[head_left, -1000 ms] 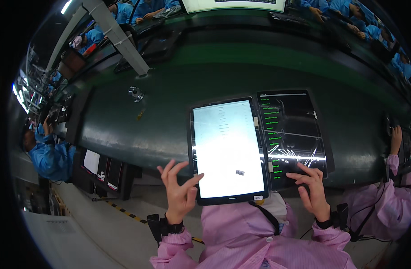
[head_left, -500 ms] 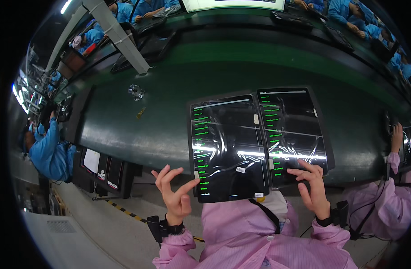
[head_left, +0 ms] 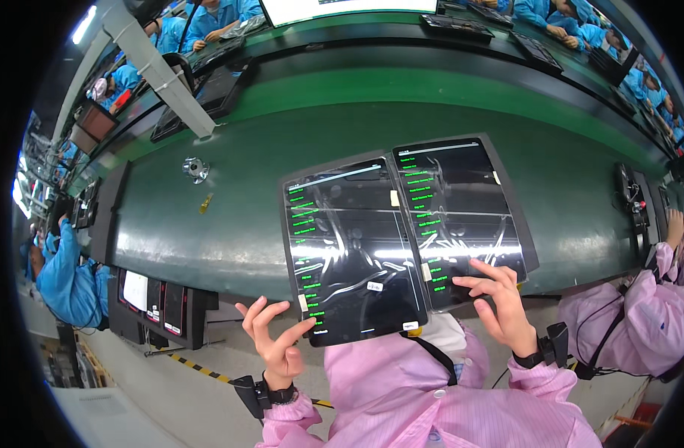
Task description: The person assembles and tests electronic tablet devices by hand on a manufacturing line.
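Note:
Two black tablets lie side by side at the near edge of the bench, both lit with a column of green text lines. Clear, wrinkled film and small pale tabs are on their screens. My left hand [head_left: 275, 340] has its fingers spread, the index fingertip at the lower left of the left tablet [head_left: 357, 261], by the lowest text lines. Over the lower part of the right tablet [head_left: 469, 201] is my right hand [head_left: 504, 306], fingers apart, with its index finger reaching toward the lower lines. Whether that fingertip touches the glass I cannot tell. Neither hand grips anything.
On the green bench [head_left: 230, 246], left of the tablets, sit a shiny round metal piece [head_left: 195, 169] and a small yellow strip [head_left: 205, 203]. A grey post [head_left: 159, 75] rises behind them. A monitor [head_left: 349, 9] stands at the far side. Co-workers sit around, one in pink [head_left: 618, 328] at right.
The whole view has swung, so bench and tablets appear farther left. My left index fingertip has slid down the left tablet's text column. My right hand stays over the right tablet's lower part.

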A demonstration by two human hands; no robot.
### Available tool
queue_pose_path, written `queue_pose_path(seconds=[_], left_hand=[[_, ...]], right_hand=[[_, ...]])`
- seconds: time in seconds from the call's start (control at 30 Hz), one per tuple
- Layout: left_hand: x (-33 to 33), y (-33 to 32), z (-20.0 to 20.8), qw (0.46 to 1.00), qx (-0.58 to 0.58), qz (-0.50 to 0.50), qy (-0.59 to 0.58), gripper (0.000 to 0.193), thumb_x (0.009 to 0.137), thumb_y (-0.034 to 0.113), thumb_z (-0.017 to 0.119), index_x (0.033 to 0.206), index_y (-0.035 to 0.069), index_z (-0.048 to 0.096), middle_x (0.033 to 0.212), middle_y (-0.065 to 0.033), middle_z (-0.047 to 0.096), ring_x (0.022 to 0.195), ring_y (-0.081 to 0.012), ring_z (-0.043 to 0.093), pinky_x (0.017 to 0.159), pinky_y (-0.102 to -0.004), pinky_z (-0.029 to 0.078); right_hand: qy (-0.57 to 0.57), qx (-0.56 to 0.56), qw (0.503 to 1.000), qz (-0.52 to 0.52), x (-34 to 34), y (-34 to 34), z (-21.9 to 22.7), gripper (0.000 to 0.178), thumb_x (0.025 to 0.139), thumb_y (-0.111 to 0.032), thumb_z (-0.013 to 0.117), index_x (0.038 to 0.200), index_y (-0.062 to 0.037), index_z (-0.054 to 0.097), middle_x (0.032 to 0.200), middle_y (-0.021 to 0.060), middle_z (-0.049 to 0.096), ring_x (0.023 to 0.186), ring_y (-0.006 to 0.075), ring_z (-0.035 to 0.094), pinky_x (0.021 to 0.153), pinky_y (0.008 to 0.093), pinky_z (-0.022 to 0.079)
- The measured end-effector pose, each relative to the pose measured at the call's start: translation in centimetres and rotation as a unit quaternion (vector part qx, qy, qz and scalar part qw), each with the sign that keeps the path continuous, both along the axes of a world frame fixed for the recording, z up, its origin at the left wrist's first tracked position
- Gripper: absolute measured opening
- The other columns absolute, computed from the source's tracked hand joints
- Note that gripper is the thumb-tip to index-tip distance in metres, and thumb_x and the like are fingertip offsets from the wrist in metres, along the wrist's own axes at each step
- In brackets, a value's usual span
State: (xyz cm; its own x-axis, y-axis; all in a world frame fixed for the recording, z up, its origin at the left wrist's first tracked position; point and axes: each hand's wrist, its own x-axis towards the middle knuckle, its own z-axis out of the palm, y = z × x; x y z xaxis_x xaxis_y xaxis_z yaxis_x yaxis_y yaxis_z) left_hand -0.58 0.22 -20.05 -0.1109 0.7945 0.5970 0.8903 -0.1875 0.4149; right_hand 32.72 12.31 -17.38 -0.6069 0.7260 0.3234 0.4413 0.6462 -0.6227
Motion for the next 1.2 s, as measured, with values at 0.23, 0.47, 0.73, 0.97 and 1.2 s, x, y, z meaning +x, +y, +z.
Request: queue_pose_path(seconds=[0.23, 0.47, 0.73, 0.97, 1.2], left_hand=[[-1.0, 2.2, 2.2, 0.999, 0.010, 0.013, 0.030, 0.059, 0.095, 0.043, 0.023, 0.082, 0.014, 0.073, 0.113, -0.0114, 0.052, 0.122, -0.0316, 0.034, 0.109, -0.0527, 0.009], [-0.7, 3.1, 2.4, 0.999, 0.027, -0.005, 0.043, 0.060, 0.095, 0.043, 0.022, 0.081, 0.014, 0.073, 0.114, -0.0100, 0.051, 0.122, -0.0310, 0.034, 0.109, -0.0531, 0.010], [-3.8, 10.3, 4.5, 0.997, -0.056, 0.009, 0.059, 0.037, 0.093, 0.027, 0.035, 0.107, 0.014, 0.067, 0.128, -0.0135, 0.044, 0.128, -0.0341, 0.028, 0.108, -0.0525, 0.008], [-6.7, 16.7, 3.4, 0.983, -0.124, -0.019, 0.133, 0.034, 0.095, 0.023, 0.037, 0.112, 0.013, 0.064, 0.137, -0.0152, 0.036, 0.132, -0.0354, 0.023, 0.109, -0.0531, 0.007], [-5.9, 11.6, 6.0, 0.970, -0.179, -0.150, 0.072, 0.036, 0.093, 0.018, 0.035, 0.104, 0.013, 0.069, 0.132, -0.0140, 0.042, 0.130, -0.0344, 0.026, 0.110, -0.0520, 0.005]], right_hand=[[-0.073, -0.001, 0.994, 0.085, 0.0, 3.0, 3.1, 0.011, 0.082, -0.009, 0.055, 0.093, -0.0056, 0.053, 0.117, 0.0065, 0.059, 0.121, 0.0263, 0.045, 0.094, 0.0406, 0.031], [-0.085, 0.071, 0.994, -0.015, -1.6, 7.7, 2.7, 0.022, 0.089, -0.013, 0.050, 0.109, -0.0038, 0.050, 0.121, 0.0089, 0.055, 0.127, 0.0281, 0.038, 0.101, 0.0413, 0.028], [-0.066, 0.095, 0.993, 0.013, -2.6, 13.6, 3.4, 0.024, 0.091, -0.013, 0.046, 0.111, -0.0011, 0.049, 0.121, 0.0098, 0.056, 0.128, 0.0280, 0.038, 0.102, 0.0401, 0.028], [-0.081, 0.102, 0.991, 0.031, -6.7, 19.8, 2.0, 0.029, 0.093, -0.020, 0.045, 0.112, 0.0017, 0.049, 0.120, 0.0153, 0.055, 0.120, 0.0312, 0.043, 0.103, 0.0396, 0.029], [-0.129, 0.037, 0.980, 0.146, -3.5, 16.2, 4.6, 0.025, 0.094, -0.018, 0.043, 0.101, 0.0007, 0.058, 0.106, 0.0120, 0.061, 0.115, 0.0297, 0.048, 0.097, 0.0404, 0.033]])
